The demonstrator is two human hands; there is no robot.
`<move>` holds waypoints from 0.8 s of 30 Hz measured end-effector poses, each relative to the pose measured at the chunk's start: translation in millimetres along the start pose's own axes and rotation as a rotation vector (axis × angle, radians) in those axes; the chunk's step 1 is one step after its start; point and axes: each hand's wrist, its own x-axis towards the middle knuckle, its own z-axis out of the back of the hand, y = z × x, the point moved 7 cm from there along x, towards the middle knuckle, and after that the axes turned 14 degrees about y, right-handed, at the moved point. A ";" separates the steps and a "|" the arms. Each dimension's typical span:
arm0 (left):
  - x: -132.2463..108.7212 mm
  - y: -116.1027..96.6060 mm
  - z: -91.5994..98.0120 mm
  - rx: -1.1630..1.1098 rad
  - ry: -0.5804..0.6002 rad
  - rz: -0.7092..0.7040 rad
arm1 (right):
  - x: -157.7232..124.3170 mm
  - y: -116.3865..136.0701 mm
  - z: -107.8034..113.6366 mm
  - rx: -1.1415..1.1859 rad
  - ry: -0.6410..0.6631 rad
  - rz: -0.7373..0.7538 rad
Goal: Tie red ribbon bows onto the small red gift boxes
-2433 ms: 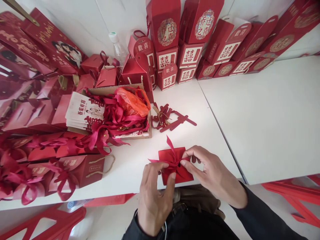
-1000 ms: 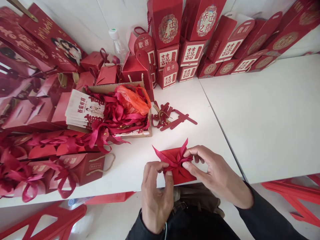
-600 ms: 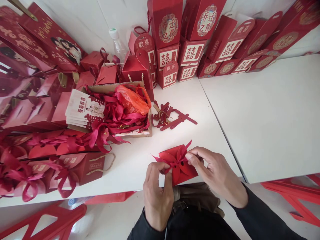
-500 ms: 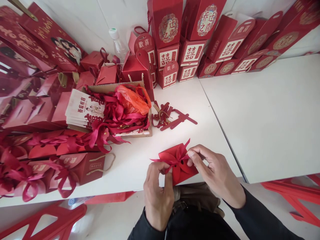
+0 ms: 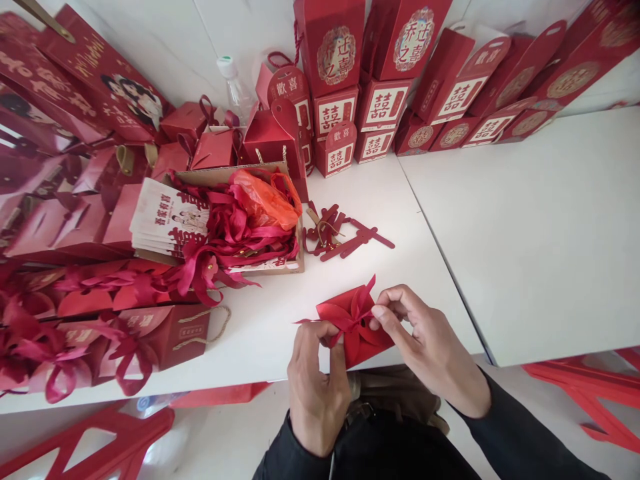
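A small red gift box (image 5: 361, 341) with petal-shaped top flaps sits at the near edge of the white table (image 5: 350, 267). A red ribbon (image 5: 353, 313) crosses its top. My left hand (image 5: 317, 380) pinches the ribbon's left end beside the box. My right hand (image 5: 425, 340) pinches the ribbon's right part at the middle of the flaps, fingers pressed together.
A cardboard tray (image 5: 240, 220) holds red ribbons, an orange plastic bag and printed cards. Loose red paper handles (image 5: 345, 237) lie behind the box. Stacked red gift boxes (image 5: 360, 80) line the back wall, with finished ribboned bags (image 5: 100, 313) at the left. A second white table (image 5: 540, 227) stands to the right.
The ribbon went from loose ends to being pulled across the flaps. The box turned slightly and shifted toward me, and both hands closed in tighter on the ribbon.
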 end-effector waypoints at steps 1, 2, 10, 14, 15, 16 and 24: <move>-0.2 0.9 0.5 0.000 -0.008 0.001 | -0.6 -1.6 -0.2 0.032 -0.008 -0.014; -0.2 1.8 1.2 -0.001 -0.015 0.002 | -1.1 -2.6 -0.3 0.057 -0.013 -0.025; 3.0 0.0 6.1 0.007 -0.030 -0.028 | -0.2 4.8 1.0 -0.005 0.032 0.044; 3.2 1.0 6.3 -0.010 -0.039 -0.024 | 1.2 -0.7 0.7 -0.002 0.020 0.008; 2.9 2.2 6.2 -0.022 -0.039 -0.012 | 1.3 -2.6 0.7 0.014 0.012 -0.003; 2.6 3.6 5.9 -0.038 -0.035 0.005 | 1.3 -3.9 0.3 0.029 0.007 -0.009; 1.0 18.7 1.7 -0.323 0.042 0.204 | 1.5 -7.3 0.4 0.118 -0.011 -0.020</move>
